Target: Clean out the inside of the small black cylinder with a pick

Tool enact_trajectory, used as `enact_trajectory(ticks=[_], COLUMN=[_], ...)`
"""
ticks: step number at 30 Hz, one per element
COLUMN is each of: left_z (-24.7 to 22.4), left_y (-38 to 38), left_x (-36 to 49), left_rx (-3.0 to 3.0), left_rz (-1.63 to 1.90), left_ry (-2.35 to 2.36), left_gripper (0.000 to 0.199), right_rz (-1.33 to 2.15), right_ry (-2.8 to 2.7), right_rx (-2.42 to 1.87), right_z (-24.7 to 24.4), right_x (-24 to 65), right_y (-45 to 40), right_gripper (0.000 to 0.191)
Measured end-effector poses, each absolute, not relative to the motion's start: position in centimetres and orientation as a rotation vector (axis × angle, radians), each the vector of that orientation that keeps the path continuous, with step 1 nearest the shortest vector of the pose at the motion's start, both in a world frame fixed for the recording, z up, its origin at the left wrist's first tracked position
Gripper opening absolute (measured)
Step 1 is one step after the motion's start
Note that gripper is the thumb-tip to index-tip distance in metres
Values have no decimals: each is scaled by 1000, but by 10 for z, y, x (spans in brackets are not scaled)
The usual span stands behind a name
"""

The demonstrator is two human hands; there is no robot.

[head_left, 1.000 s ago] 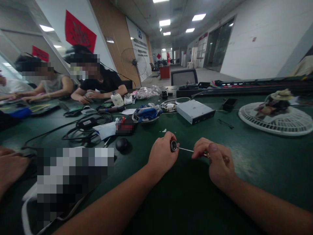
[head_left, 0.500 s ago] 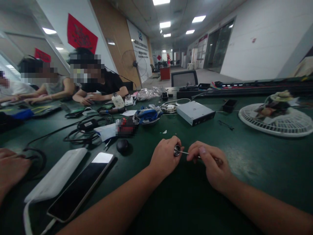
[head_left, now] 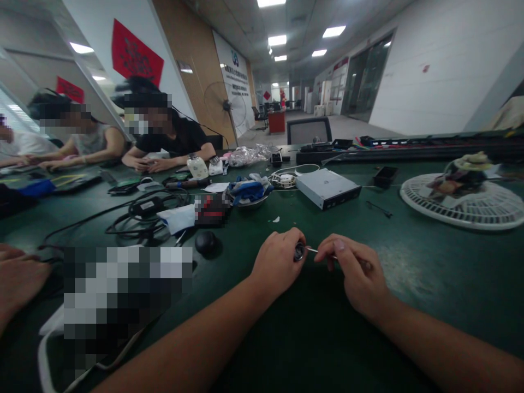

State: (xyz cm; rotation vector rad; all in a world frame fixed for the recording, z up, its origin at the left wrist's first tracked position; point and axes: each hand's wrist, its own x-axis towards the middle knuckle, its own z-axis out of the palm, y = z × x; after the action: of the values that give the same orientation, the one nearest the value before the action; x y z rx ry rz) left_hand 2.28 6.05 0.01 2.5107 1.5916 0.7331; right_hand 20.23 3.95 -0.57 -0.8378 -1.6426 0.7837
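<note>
My left hand (head_left: 277, 259) is closed around a small round metal part (head_left: 299, 251), its open end turned towards my right hand. Between the fingers of my right hand (head_left: 357, 268) is a thin screwdriver (head_left: 311, 250), its slim metal shaft pointing left at the round part. The shaft's tip is at the part's right rim; whether it touches cannot be made out. Most of the handle is hidden by my fingers. Both hands are just above the green table (head_left: 442, 284).
Beyond my hands lie a grey disc drive (head_left: 327, 188), a bowl with blue cloth (head_left: 249, 191) and a white fan grille (head_left: 462, 202). A black mouse (head_left: 206, 243) and cables (head_left: 143, 210) are to the left. Another person's hand (head_left: 20, 278) rests at the left edge; people sit farther back.
The screwdriver's tip has shifted from inside the round part's opening to its right rim. The round part has turned slightly in my left hand.
</note>
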Motion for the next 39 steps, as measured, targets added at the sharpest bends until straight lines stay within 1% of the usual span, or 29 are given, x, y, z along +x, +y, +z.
enact_trajectory(ticks=[4, 8, 12, 21, 32, 39], left_z=[1, 1, 1, 1, 2, 0], left_y=[60, 59, 58, 60, 59, 59], left_x=[23, 23, 23, 24, 23, 23], left_rx=[2475, 2490, 2510, 2484, 2472, 2479], left_rz=[711, 711, 713, 714, 710, 704], left_ry=[1629, 1623, 1600, 1643, 1646, 1655], left_gripper=[10, 9, 9, 10, 10, 9], right_rz=[738, 729, 797, 774, 795, 751], right_ry=[-1669, -1746, -1721, -1649, -1642, -1663], right_rx=[-904, -774, -704, -875, -736, -761], right_z=[-6, -5, -5, -8, -5, -6], right_x=[202, 203, 203, 202, 205, 205], right_y=[40, 38, 37, 40, 37, 37], right_gripper=[44, 43, 43, 45, 46, 46])
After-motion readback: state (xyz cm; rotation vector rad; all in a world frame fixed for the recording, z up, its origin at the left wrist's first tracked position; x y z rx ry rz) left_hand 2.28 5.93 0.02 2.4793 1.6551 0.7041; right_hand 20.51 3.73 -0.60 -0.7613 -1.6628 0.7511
